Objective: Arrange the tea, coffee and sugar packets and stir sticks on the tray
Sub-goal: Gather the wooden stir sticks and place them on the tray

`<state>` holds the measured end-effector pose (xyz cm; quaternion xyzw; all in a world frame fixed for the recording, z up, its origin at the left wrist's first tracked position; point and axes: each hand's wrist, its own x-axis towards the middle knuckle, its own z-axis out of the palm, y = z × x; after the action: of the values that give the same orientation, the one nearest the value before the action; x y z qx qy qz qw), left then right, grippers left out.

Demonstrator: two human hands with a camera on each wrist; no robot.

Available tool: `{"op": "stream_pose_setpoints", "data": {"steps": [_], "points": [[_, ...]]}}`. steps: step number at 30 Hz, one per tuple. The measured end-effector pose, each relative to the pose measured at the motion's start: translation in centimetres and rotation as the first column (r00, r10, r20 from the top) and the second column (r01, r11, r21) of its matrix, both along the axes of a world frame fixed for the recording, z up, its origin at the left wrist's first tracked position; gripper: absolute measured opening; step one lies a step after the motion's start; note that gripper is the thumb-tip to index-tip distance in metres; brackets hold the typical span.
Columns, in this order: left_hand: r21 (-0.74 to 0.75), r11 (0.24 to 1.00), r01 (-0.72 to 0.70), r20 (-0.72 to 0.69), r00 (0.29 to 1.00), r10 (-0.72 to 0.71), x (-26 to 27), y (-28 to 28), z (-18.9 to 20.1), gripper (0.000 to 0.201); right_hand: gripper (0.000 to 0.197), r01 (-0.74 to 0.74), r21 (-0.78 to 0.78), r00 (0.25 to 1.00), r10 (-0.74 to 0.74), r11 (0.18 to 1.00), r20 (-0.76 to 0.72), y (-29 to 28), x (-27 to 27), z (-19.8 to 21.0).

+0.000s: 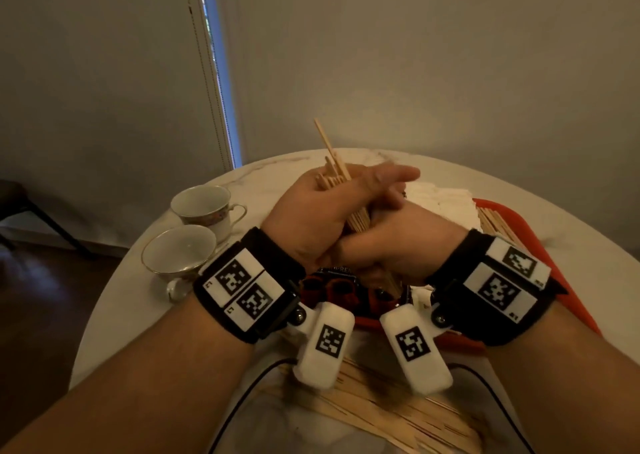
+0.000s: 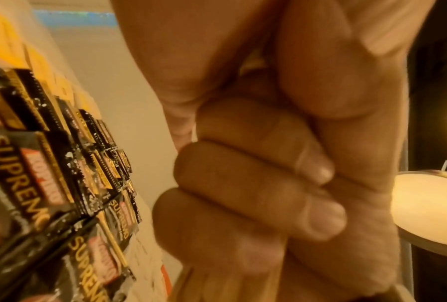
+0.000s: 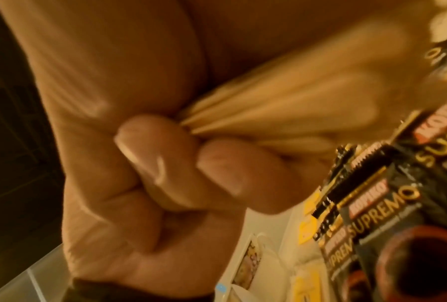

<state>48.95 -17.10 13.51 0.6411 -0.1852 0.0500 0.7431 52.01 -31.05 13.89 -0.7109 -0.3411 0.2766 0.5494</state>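
Observation:
A bundle of wooden stir sticks (image 1: 333, 167) stands tilted above the red tray (image 1: 540, 259), and both hands grip it. My left hand (image 1: 322, 204) wraps the upper part, its fingers (image 2: 242, 183) curled tight. My right hand (image 1: 398, 242) clenches the lower part, where the stir sticks (image 3: 268, 114) fan out of the fist, blurred. Black coffee packets (image 1: 337, 282) lie on the tray under the hands, and the coffee packets (image 2: 49, 163) (image 3: 387, 204) overlap in rows. Yellow packets (image 3: 310, 224) lie beyond them. More sticks (image 1: 495, 226) lie on the tray's right side.
Two empty teacups (image 1: 204, 207) (image 1: 178, 252) stand on the round white table (image 1: 114, 308) at the left. White packets (image 1: 440, 199) are piled at the tray's far side. Loose stir sticks (image 1: 388, 408) are spread on the table at its near edge, crossed by black cables.

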Motion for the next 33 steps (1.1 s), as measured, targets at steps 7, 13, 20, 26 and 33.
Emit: {"op": "stream_pose_setpoints", "data": {"steps": [7, 13, 20, 26, 33], "points": [[-0.412, 0.902, -0.125, -0.072, 0.992, 0.104, 0.6, 0.8, 0.3, 0.052, 0.035, 0.214, 0.176, 0.961, -0.175, 0.961, -0.213, -0.4, 0.4, 0.5], [-0.474, 0.868, -0.147, -0.054, 0.989, 0.138, 0.7, 0.2, 0.1, 0.043, 0.028, 0.554, 0.399, 0.832, -0.473, 0.731, -0.289, 1.1, 0.3, 0.1], [-0.422, 0.886, -0.191, -0.023, 0.980, 0.200, -0.3, -0.2, 0.4, 0.028, 0.034, 0.634, 0.509, 0.762, -0.584, 0.582, -0.281, 0.0, 1.0, 0.6], [-0.473, 0.800, -0.370, 0.027, 0.901, 0.433, 0.4, 1.5, 1.4, 0.031, 0.033, 0.679, 0.513, 0.676, -0.720, 0.525, -0.158, -1.4, 2.0, 1.4], [-0.065, 0.854, -0.516, 0.143, 0.842, 0.520, -0.1, 0.5, 0.2, 0.040, 0.017, 0.644, 0.454, 0.663, -0.745, 0.616, 0.071, -0.7, 1.2, 1.4]]}}
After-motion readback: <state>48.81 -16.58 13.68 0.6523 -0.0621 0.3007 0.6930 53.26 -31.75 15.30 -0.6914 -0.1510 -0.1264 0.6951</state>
